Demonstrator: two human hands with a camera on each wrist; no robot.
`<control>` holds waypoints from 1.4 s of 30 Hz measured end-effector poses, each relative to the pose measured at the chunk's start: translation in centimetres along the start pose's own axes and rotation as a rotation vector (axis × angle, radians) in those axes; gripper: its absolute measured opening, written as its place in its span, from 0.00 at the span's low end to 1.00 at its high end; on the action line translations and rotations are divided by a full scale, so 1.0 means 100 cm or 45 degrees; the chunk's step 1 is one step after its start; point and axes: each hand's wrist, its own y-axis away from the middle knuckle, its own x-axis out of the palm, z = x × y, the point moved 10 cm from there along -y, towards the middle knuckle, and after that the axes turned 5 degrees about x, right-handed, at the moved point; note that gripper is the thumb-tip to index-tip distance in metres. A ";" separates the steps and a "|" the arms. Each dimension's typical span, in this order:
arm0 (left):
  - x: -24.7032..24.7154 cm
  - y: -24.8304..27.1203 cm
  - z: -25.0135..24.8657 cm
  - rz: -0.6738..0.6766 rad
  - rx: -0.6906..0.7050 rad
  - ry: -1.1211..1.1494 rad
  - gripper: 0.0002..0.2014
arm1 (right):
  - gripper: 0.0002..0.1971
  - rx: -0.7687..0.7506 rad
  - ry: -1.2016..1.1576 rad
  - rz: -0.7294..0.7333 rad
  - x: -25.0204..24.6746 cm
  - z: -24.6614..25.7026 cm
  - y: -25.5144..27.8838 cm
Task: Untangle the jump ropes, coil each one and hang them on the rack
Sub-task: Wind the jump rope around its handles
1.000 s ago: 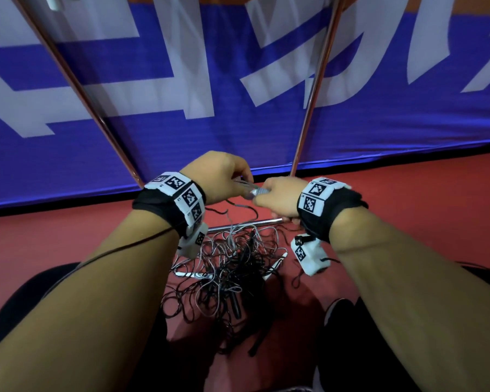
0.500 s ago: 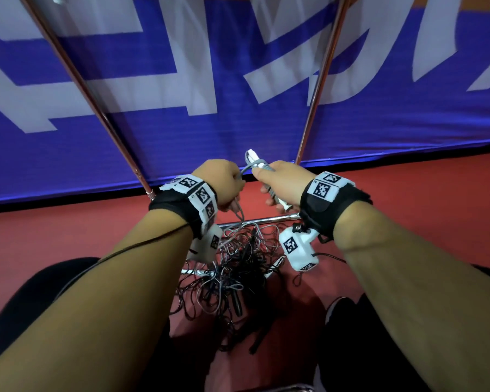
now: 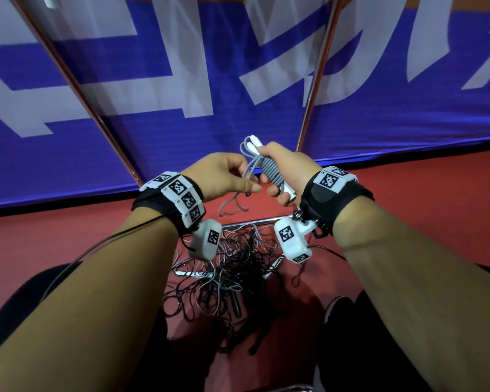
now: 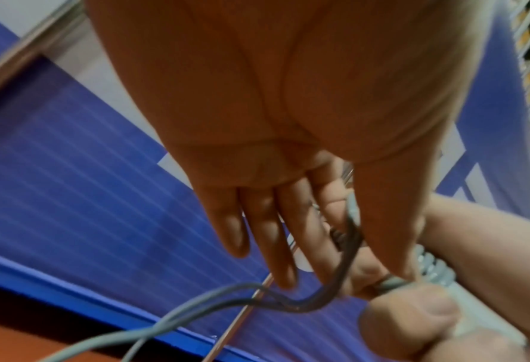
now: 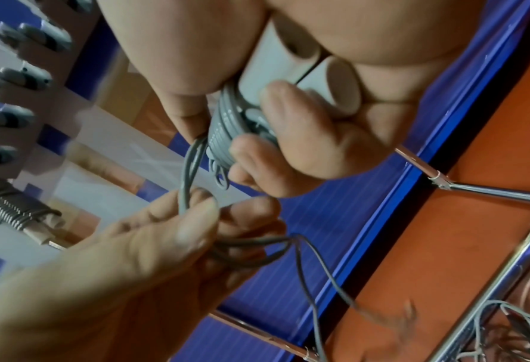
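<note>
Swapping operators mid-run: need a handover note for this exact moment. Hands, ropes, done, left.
Right hand: grips the two white handles of a grey jump rope, cord already wound round them in tight turns.
Left hand: pinches that rope's loose tail; the slack hangs below toward the floor.
Tangled pile of black and grey ropes lies on the red floor, by the rack's bottom bar.
Done: at least one coiled rope shows at the right wrist view's left edge, seemingly on the rack.
Left: wind in the tail, hang this rope, then untangle, coil and hang the pile.
</note>
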 end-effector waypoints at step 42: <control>-0.002 -0.008 0.006 -0.046 -0.031 -0.857 0.07 | 0.34 -0.357 1.122 -0.281 0.000 0.018 -0.006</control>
